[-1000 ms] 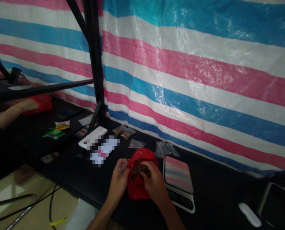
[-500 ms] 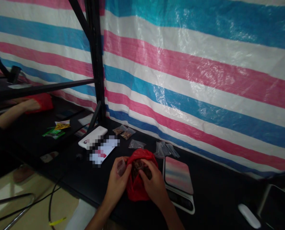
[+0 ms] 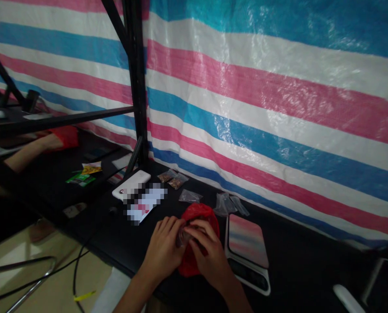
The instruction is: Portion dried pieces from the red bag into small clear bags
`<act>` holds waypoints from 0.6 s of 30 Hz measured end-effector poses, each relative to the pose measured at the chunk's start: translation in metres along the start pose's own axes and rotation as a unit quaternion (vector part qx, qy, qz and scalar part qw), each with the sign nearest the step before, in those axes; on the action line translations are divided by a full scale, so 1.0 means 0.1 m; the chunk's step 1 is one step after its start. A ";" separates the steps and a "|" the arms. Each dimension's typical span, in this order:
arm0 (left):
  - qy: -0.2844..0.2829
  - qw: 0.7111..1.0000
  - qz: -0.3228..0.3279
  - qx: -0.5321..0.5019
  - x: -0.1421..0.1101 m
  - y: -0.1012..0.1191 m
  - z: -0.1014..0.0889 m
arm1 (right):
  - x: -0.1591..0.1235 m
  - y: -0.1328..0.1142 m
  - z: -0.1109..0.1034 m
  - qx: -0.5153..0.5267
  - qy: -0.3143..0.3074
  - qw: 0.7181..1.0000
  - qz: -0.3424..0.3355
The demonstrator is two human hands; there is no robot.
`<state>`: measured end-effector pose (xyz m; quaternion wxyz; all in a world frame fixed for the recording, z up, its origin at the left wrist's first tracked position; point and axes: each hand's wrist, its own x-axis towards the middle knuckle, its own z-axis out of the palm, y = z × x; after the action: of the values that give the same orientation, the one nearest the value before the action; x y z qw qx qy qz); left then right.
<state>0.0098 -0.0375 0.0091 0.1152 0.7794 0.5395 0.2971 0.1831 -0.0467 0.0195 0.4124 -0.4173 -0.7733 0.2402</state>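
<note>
My hands meet over a crumpled red plastic bag (image 3: 199,216) on the black table (image 3: 115,230). My left hand (image 3: 163,250) pinches a small transparent plastic bag (image 3: 184,238) at the mouth of the red bag. My right hand (image 3: 210,256) curls over the red bag, its fingers pressed against the small bag. The dark contents of the red bag are hidden behind my fingers. A digital kitchen scale (image 3: 246,248) with a pink and blue striped top stands just right of my right hand.
Small transparent bags (image 3: 190,196) and filled bags (image 3: 172,178) lie behind my hands, beside a white phone (image 3: 131,184) and a pixelated paper (image 3: 145,203). Another person's hand (image 3: 52,141) rests on a red bag (image 3: 68,136) at far left. A striped tarp backs the table.
My hands have closed together over the red bag. The small transparent bag has moved right into the red bag's mouth, and the dark contents are now covered. The view has shifted slightly.
</note>
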 end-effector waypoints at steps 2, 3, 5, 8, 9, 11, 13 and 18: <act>-0.011 0.999 -0.020 -0.026 0.00 0.04 0.00 | 0.00 0.02 0.01 -0.021 0.016 0.999 -0.025; -0.015 0.999 -0.029 -0.040 0.00 0.05 0.00 | 0.00 0.03 0.00 -0.028 0.026 0.999 -0.034; -0.018 0.997 -0.043 -0.066 0.00 0.05 0.01 | 0.00 0.03 0.00 -0.037 0.040 0.997 -0.048; -0.014 0.994 -0.055 -0.091 0.00 0.05 0.02 | -0.01 0.04 -0.02 -0.045 0.049 0.996 -0.053; -0.008 0.994 -0.058 -0.097 0.01 0.05 0.02 | -0.02 0.05 -0.03 -0.047 0.051 0.996 -0.050; 0.007 0.992 -0.064 -0.110 0.03 0.06 0.02 | -0.02 0.06 -0.04 -0.052 0.064 0.996 -0.036; 0.023 0.989 -0.074 -0.126 0.05 0.08 -0.02 | -0.01 0.08 -0.07 -0.053 0.092 0.994 -0.005; 0.067 0.963 -0.206 -0.162 -0.14 0.20 -0.17 | 0.05 0.15 -0.21 -0.082 0.121 0.984 0.102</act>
<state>0.0116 -0.0607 0.0278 0.2619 0.6007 0.6398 0.4015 0.2056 -0.0338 0.0220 0.4405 -0.5523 -0.6883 0.1648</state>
